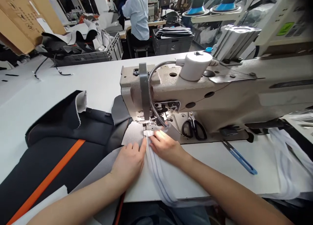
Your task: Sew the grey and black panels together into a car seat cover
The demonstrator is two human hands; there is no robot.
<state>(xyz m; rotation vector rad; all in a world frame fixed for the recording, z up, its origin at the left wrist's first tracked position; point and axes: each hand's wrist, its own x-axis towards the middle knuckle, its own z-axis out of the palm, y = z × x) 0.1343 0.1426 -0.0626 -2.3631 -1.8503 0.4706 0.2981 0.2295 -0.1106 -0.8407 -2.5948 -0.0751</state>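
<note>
My left hand (129,160) presses down on a grey-backed fabric piece (133,133), its index finger stretched toward the sewing machine's (168,88) needle area. The other fingers bend slightly over the cloth. Just right of it, my right hand (167,145) is closed, thumb and fingers pinching a white band with grey stripes (157,173) close to the presser foot (144,124). From there the band runs down over the table's front edge. A short gathered white piece (148,133) lies at the right fingertips; whether it belongs to the band I cannot tell. The needle tip is hidden.
A black cover with an orange stripe (49,182) spreads over the left of the table. Black-handled scissors (194,129) lie on the machine bed, blue tweezers (241,158) to the right. Behind are crates (173,44) and a person in a light blue shirt (138,16).
</note>
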